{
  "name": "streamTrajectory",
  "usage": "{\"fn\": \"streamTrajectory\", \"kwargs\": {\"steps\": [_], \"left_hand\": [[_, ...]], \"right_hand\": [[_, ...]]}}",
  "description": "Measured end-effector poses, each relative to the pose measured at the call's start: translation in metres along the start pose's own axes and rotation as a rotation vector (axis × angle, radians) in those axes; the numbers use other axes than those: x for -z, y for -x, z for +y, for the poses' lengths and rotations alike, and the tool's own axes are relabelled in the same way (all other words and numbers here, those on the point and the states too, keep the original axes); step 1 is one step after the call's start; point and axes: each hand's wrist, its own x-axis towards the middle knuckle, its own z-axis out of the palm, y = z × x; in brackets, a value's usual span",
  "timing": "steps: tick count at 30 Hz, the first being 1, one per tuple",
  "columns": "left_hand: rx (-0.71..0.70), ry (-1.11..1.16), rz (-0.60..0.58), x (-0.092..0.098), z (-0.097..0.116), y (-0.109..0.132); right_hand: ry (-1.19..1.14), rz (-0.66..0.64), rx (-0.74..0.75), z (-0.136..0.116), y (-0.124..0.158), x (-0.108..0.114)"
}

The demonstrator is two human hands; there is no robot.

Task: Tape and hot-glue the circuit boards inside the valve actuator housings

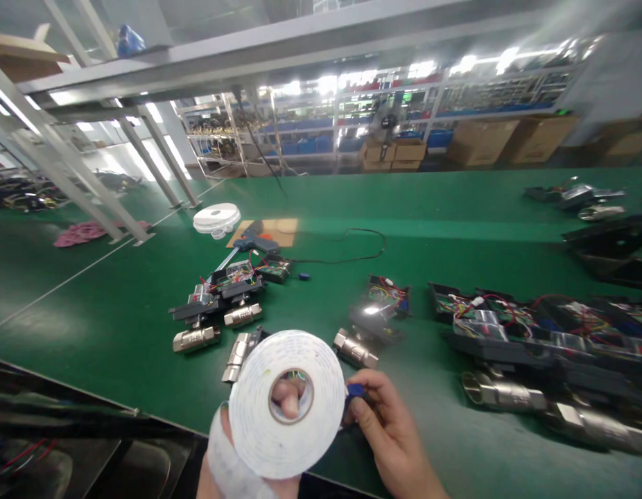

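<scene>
A big white roll of foam tape [279,423] fills the near centre of the head view. My left hand [238,464] grips it from behind, with a fingertip showing through the core. My right hand [388,430] is closed at the roll's right edge, pinching a small blue part [355,390]. Behind the roll lie metal valve bodies with black actuator boxes and coloured wires [222,305], and another valve [355,350] just beyond my right hand.
The bench has a green mat [456,229]. A row of open black boxes with wiring and metal valves [550,353] lies at the right. A second white tape roll [217,218], a glue gun [256,242] and a black cable sit farther back. Shelving and cartons stand behind.
</scene>
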Motion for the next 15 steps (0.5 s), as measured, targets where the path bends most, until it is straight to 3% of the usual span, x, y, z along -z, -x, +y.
{"fn": "streamTrajectory", "kwargs": {"steps": [3, 6, 9, 12, 15], "left_hand": [[0.166, 0.275, -0.059, -0.006, -0.012, -0.007], [0.309, 0.556, -0.14, -0.008, -0.011, -0.015], [0.496, 0.749, -0.103, -0.006, 0.013, -0.016], [0.601, 0.74, 0.025, -0.004, 0.046, -0.007], [0.707, 0.768, 0.064, -0.001, 0.068, 0.006]], "right_hand": [[-0.032, -0.009, 0.002, -0.001, -0.001, 0.001], [-0.074, -0.028, -0.034, -0.001, -0.002, 0.003], [-0.13, -0.033, -0.091, 0.0, -0.004, 0.003], [-0.181, -0.005, -0.144, 0.002, -0.007, 0.003], [-0.192, -0.002, -0.173, 0.004, -0.008, 0.003]]}}
